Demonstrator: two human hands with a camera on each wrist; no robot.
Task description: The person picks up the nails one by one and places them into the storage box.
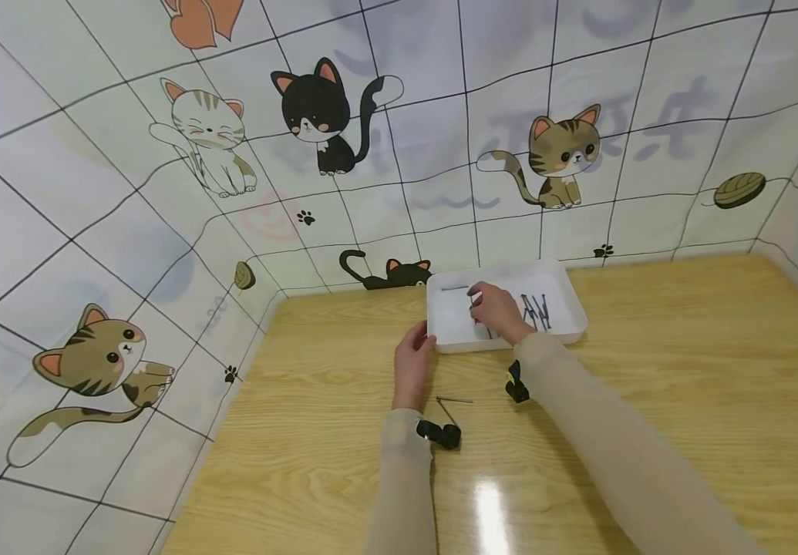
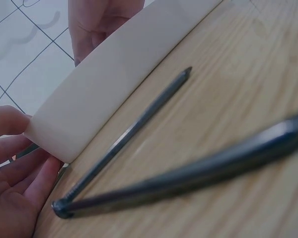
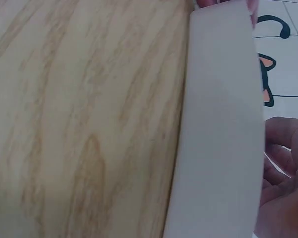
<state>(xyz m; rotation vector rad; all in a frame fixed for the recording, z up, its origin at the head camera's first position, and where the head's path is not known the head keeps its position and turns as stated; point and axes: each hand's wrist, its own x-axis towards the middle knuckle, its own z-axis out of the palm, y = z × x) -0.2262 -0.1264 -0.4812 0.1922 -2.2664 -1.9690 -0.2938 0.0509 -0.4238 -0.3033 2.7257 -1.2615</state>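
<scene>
A shallow white tray stands on the table near the back wall. My left hand holds the tray's front left corner, its fingers round the edge in the left wrist view. Inside the tray, my right hand has its fingertips together on what looks like a thin dark nail, mostly hidden by the fingers. Several dark nails lie in the tray's right part, and one nail lies at its back left. On the table before the tray, two nails meet at their ends in a V.
The wooden table reaches to a wall covering printed with cats at the back and left. Each wrist bears a small black camera. The tray's front wall stands low above the wood.
</scene>
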